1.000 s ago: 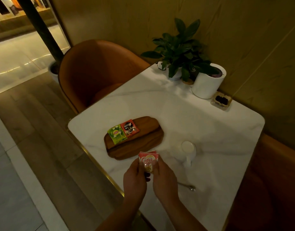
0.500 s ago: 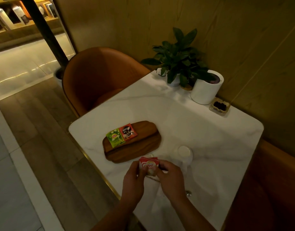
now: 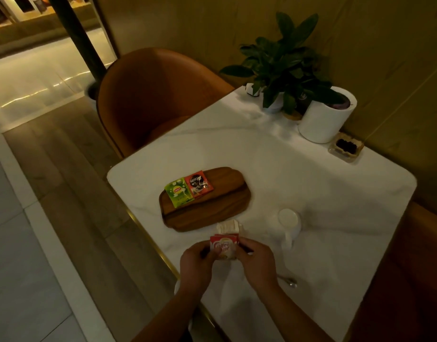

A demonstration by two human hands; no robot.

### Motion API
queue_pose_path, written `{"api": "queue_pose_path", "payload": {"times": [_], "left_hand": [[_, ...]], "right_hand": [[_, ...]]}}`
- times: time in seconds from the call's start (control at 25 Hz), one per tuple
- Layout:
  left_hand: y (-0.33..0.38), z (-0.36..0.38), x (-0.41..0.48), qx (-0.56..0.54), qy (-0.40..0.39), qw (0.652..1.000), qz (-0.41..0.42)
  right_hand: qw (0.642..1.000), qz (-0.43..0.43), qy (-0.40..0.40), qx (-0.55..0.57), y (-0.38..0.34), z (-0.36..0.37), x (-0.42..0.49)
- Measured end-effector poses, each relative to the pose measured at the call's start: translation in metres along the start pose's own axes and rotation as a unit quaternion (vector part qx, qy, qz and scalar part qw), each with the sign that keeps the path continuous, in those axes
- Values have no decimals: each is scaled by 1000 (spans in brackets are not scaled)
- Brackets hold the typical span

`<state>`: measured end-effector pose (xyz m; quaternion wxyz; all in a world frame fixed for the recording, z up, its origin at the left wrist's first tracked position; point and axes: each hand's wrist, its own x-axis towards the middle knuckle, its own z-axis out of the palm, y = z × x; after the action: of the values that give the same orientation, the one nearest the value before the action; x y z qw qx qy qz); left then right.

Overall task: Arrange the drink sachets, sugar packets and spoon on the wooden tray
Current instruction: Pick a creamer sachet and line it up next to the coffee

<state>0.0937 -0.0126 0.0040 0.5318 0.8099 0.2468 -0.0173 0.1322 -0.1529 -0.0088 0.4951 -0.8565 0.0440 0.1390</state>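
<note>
A dark wooden tray (image 3: 212, 208) lies on the white marble table (image 3: 298, 183). On its left part sit a green tea sachet (image 3: 179, 192) and a red coffee sachet (image 3: 198, 184), side by side. My left hand (image 3: 196, 264) and my right hand (image 3: 255, 261) both pinch a small stack of red-and-white creamer sachets (image 3: 223, 246), held upright just in front of the tray. White sugar packets (image 3: 228, 227) lie on the table right behind the stack. A metal spoon (image 3: 287, 280) rests to the right of my right hand, partly hidden.
A white cup (image 3: 289, 222) stands right of the tray. At the back are a potted plant (image 3: 286, 65), a white cylinder container (image 3: 326, 114) and a small dish (image 3: 347, 146). An orange chair (image 3: 153, 95) faces the table's far left side.
The hands with the creamer stack have stayed in front of the tray; the right hand shifted its grip to the stack's side. White packets now show behind the stack. The camera has moved.
</note>
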Motion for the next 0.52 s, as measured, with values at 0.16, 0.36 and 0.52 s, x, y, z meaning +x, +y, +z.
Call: {"api": "queue_pose_path", "payload": {"times": [0.16,0.36,0.52], "left_hand": [[1,-12,24,-20,16,1000,-13],[3,-22,45,67,33,996,43],[11,-20,69,82,58,992,75]], "right_hand": [[1000,-8,29,-9,-15,19,9],[998,-21,37,-40,-29,31,28],[996,-37,48,-73,-31,22,56]]}}
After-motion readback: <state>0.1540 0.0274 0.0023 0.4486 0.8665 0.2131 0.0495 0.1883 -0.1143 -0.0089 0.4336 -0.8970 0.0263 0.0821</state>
